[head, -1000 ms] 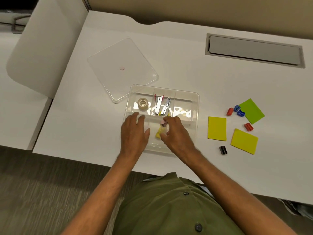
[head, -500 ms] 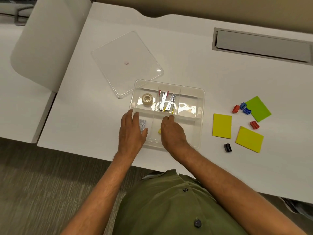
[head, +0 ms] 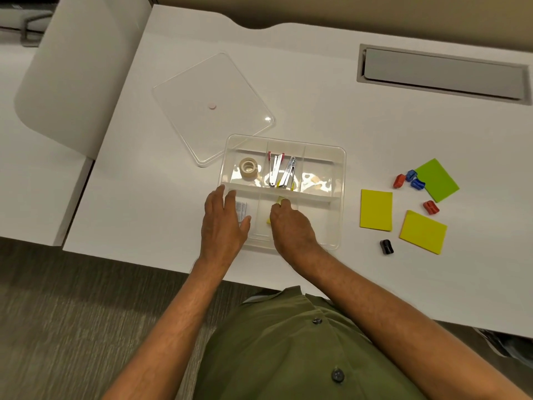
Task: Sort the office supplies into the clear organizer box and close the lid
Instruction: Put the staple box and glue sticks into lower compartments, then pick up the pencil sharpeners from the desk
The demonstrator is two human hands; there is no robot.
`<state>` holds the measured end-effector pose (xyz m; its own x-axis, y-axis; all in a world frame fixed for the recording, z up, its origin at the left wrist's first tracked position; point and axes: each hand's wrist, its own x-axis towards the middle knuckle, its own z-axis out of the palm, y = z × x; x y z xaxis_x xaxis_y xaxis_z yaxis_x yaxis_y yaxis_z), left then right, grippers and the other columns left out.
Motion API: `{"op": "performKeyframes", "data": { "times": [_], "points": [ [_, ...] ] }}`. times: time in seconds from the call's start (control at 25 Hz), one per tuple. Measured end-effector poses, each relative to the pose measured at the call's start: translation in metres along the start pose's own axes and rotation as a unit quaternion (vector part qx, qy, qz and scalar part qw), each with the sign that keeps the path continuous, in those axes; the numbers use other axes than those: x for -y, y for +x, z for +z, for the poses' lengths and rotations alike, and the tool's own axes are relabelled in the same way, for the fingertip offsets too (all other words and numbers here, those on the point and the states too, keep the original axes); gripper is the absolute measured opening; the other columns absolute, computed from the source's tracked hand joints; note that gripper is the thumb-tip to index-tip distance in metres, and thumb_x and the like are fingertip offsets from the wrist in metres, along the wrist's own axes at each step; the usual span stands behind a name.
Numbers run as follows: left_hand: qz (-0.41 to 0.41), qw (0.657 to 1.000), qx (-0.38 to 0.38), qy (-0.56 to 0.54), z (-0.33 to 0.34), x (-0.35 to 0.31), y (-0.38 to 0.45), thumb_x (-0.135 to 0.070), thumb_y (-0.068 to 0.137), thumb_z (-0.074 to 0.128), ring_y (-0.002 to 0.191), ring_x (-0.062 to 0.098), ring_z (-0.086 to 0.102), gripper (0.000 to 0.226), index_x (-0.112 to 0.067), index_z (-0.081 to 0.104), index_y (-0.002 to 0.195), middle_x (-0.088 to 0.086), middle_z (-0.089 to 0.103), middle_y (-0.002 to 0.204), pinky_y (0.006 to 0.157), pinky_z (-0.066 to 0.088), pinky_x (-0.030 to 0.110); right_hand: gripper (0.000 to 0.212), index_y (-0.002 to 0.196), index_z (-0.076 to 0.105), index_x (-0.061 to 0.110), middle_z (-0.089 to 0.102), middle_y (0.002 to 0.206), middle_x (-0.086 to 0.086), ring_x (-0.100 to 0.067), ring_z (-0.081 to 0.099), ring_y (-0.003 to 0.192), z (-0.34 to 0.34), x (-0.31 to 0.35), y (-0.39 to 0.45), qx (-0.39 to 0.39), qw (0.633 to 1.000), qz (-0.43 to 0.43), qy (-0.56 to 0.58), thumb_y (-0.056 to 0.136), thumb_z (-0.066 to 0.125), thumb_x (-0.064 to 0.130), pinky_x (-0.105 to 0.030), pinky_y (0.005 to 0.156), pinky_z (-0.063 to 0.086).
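Note:
The clear organizer box (head: 341,168) lies open on the white desk, with its clear lid (head: 213,108) flat behind it to the left. Its back row holds a tape roll (head: 248,168) and metal staple removers (head: 281,171). My left hand (head: 223,220) rests flat on the box's front-left corner, fingers apart, beside a small white printed pack (head: 241,209). My right hand (head: 291,223) is down in the front middle compartment, fingers curled on a yellow sticky pad (head: 279,200) that it mostly hides. Right of the box lie two yellow pads (head: 376,209), a green pad (head: 437,179) and several small sharpeners (head: 399,181).
A black sharpener (head: 386,246) sits closest to the desk's front edge. A grey cable hatch (head: 444,75) is set into the desk at the back right. A white chair back (head: 72,67) stands to the left of the desk.
My right hand has sunk lower into the front middle compartment, and the pinkish item at its fingertips is no longer seen. The left hand has stayed on the box's corner.

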<state>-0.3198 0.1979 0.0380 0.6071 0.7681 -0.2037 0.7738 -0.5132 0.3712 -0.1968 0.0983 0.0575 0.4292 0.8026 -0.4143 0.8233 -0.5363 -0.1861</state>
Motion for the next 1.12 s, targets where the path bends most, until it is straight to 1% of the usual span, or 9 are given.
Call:
{"op": "performKeyframes", "data": {
  "times": [0.12, 0.2, 0.28, 0.4, 0.6, 0.76, 0.84, 0.96, 1.12],
  "points": [
    [0.012, 1.000, -0.012, 0.026, 0.000, -0.004, 0.002, -0.041, 0.091, 0.068, 0.148, 0.031, 0.027, 0.070, -0.012, 0.039, 0.148, 0.014, 0.030, 0.160, 0.119, 0.034, 0.049, 0.038, 0.131, 0.054, 0.010, 0.058, 0.129, -0.012, -0.026, 0.067, 0.093, -0.006, -0.016, -0.007, -0.072, 0.994, -0.017, 0.076, 0.095, 0.065, 0.017, -0.033, 0.074, 0.054],
    [0.026, 0.999, -0.020, 0.036, 0.000, -0.012, 0.005, -0.043, 0.092, 0.066, 0.148, 0.032, 0.028, 0.068, -0.013, 0.041, 0.147, 0.013, 0.032, 0.160, 0.121, 0.030, 0.049, 0.032, 0.127, 0.059, 0.015, 0.062, 0.122, -0.005, -0.023, 0.065, 0.099, -0.011, -0.039, -0.013, -0.143, 0.981, -0.020, 0.133, 0.097, 0.062, 0.027, -0.033, 0.073, 0.053],
    [0.054, 0.998, -0.026, 0.036, 0.000, -0.027, 0.008, -0.044, 0.092, 0.065, 0.148, 0.031, 0.029, 0.066, -0.014, 0.043, 0.147, 0.012, 0.034, 0.159, 0.121, 0.028, 0.049, 0.031, 0.125, 0.061, 0.022, 0.063, 0.123, 0.003, -0.018, 0.063, 0.108, -0.014, -0.070, -0.022, -0.213, 0.964, -0.002, 0.158, 0.096, 0.061, 0.034, -0.030, 0.074, 0.052],
    [0.116, 0.992, -0.034, 0.023, 0.006, -0.062, 0.009, -0.041, 0.093, 0.064, 0.147, 0.030, 0.031, 0.062, -0.014, 0.045, 0.145, 0.012, 0.036, 0.157, 0.121, 0.028, 0.047, 0.029, 0.123, 0.061, 0.025, 0.060, 0.123, 0.006, -0.017, 0.059, 0.114, -0.011, -0.123, -0.039, -0.276, 0.938, 0.064, 0.197, 0.095, 0.063, 0.032, -0.032, 0.075, 0.053],
    [0.222, 0.974, -0.007, 0.033, 0.030, -0.137, 0.000, -0.037, 0.094, 0.061, 0.146, 0.031, 0.032, 0.059, -0.013, 0.045, 0.146, 0.012, 0.036, 0.157, 0.120, 0.027, 0.048, 0.030, 0.124, 0.061, 0.024, 0.059, 0.126, 0.002, -0.023, 0.058, 0.116, 0.003, -0.206, -0.065, -0.269, 0.920, 0.186, 0.217, 0.095, 0.063, 0.032, -0.038, 0.082, 0.053],
    [0.288, 0.957, 0.027, 0.038, 0.064, -0.191, -0.014, -0.037, 0.096, 0.060, 0.146, 0.032, 0.033, 0.059, -0.012, 0.044, 0.147, 0.014, 0.038, 0.157, 0.121, 0.027, 0.049, 0.032, 0.126, 0.060, 0.018, 0.057, 0.129, -0.003, -0.025, 0.054, 0.124, 0.011, -0.257, -0.078, -0.272, 0.902, 0.216, 0.255, 0.095, 0.065, 0.025, -0.036, 0.090, 0.048],
    [0.315, 0.946, 0.060, 0.048, 0.084, -0.211, -0.022, -0.037, 0.096, 0.060, 0.145, 0.033, 0.035, 0.060, -0.012, 0.044, 0.148, 0.015, 0.037, 0.157, 0.119, 0.031, 0.047, 0.034, 0.127, 0.059, 0.016, 0.054, 0.131, -0.006, -0.027, 0.051, 0.125, 0.011, -0.277, -0.078, -0.267, 0.896, 0.234, 0.266, 0.094, 0.066, 0.019, -0.037, 0.092, 0.046],
    [0.339, 0.930, 0.122, 0.067, 0.114, -0.235, -0.035, -0.034, 0.094, 0.063, 0.139, 0.035, 0.041, 0.061, -0.011, 0.044, 0.147, 0.016, 0.037, 0.157, 0.107, 0.042, 0.046, 0.038, 0.129, 0.058, 0.013, 0.053, 0.131, -0.009, -0.028, 0.051, 0.123, 0.011, -0.304, -0.075, -0.254, 0.895, 0.246, 0.273, 0.091, 0.066, 0.011, -0.038, 0.094, 0.048],
    [0.322, 0.923, 0.194, 0.086, 0.142, -0.249, -0.043, -0.030, 0.094, 0.062, 0.122, 0.032, 0.051, 0.057, -0.012, 0.044, 0.145, 0.013, 0.045, 0.145, 0.087, 0.052, 0.043, 0.039, 0.135, 0.057, 0.016, 0.051, 0.137, -0.007, -0.028, 0.048, 0.126, 0.013, -0.324, -0.068, -0.216, 0.914, 0.233, 0.252, 0.096, 0.061, 0.014, -0.043, 0.093, 0.050]
  ]
}}
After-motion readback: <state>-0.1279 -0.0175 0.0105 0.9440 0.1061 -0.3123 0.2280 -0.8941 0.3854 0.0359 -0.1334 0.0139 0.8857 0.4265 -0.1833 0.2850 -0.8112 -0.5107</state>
